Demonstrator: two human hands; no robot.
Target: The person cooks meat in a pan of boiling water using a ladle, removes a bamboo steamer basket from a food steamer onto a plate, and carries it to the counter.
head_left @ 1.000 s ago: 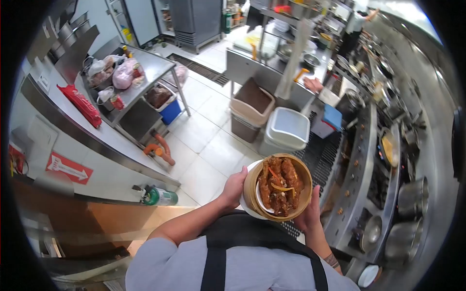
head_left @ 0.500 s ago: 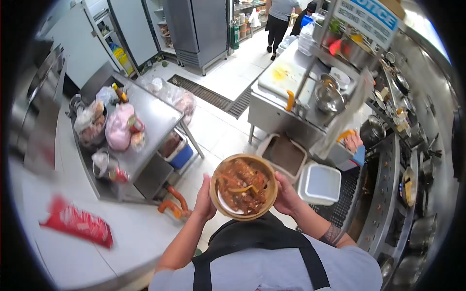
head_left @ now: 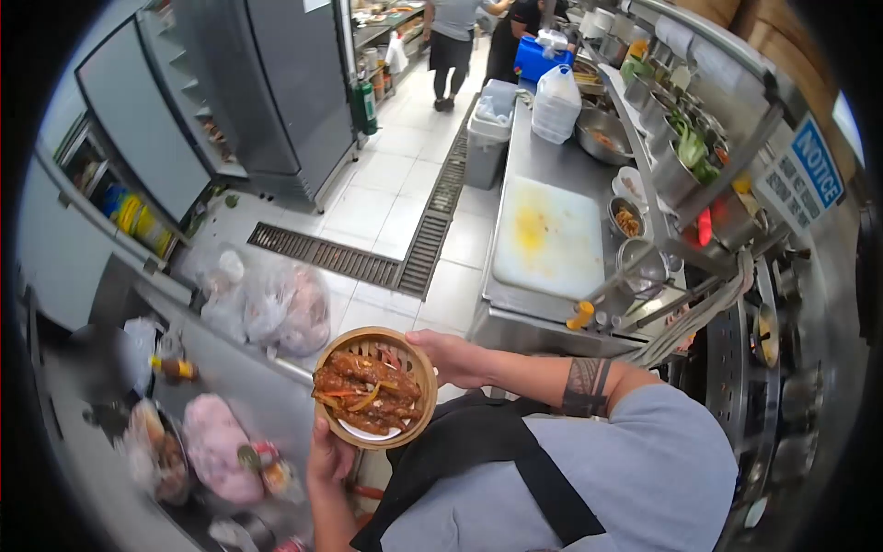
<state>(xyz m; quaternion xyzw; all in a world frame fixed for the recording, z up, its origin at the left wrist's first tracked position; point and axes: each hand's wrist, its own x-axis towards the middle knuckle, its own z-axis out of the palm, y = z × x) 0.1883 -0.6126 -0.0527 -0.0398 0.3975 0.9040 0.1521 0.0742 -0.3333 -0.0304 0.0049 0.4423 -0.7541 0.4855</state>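
Observation:
My left hand [head_left: 329,455] and my right hand [head_left: 460,359] hold a round bamboo steamer basket [head_left: 430,373] between them, in front of my black apron. The left hand grips its lower left side, and the right hand its right side. In the basket lie brown, sauced pieces that look like braised chicken feet [head_left: 368,382], with orange and yellow strips on top. Part of a white plate [head_left: 368,434] shows beneath the food. The basket is tilted towards me. Fingers under the basket are hidden.
To my left, a steel table [head_left: 212,340] carries a pink bag [head_left: 221,446] and other bags. A clear plastic bag [head_left: 276,304] lies beyond it. Ahead right, a counter holds a stained white cutting board [head_left: 549,237]. Two people stand at the back. A floor drain [head_left: 322,256] crosses the tiles.
The view has turned, and the cutting board counter shows larger. The basket, still in both hands, has moved left in view and tilts more. The red packet at lower left is out of sight.

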